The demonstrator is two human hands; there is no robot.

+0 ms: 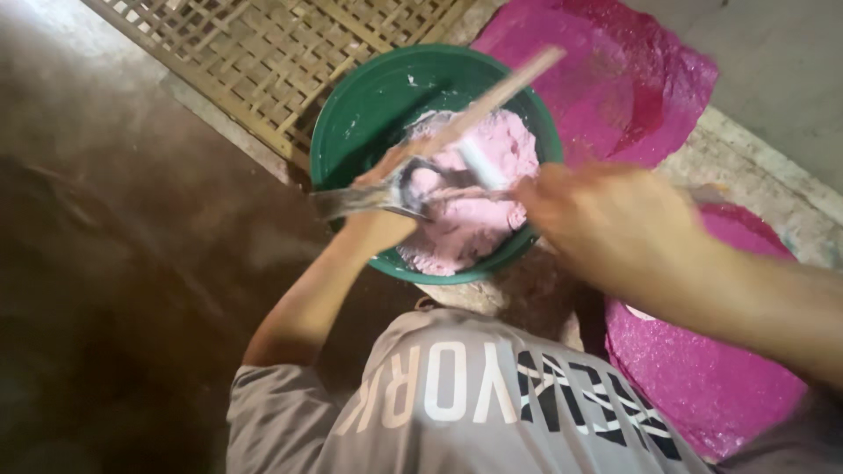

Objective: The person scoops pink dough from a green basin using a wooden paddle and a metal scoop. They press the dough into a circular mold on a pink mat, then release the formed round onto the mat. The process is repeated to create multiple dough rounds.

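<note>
Gripping a metal ladle (386, 195) with our left hand (379, 224) and a wooden stick (492, 96) with our right hand (606, 224), both closed over pink paste (470, 219) in the green basin (351, 114), we risk slopping paste over its rim.

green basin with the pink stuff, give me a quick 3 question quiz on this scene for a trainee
1. True or false: the green basin is filled to the brim with pink paste.
2. Which hand holds the metal scoop over the paste? A) the left hand B) the right hand C) neither
3. Fill in: behind the basin, on the floor, lies a woven ____ mat.

Key
1. False: the paste sits on one side and the bare green inner wall shows above it.
2. A, the left hand; the right hand is blurred at the long wooden stick.
3. Lattice (bamboo-like strips).
</note>
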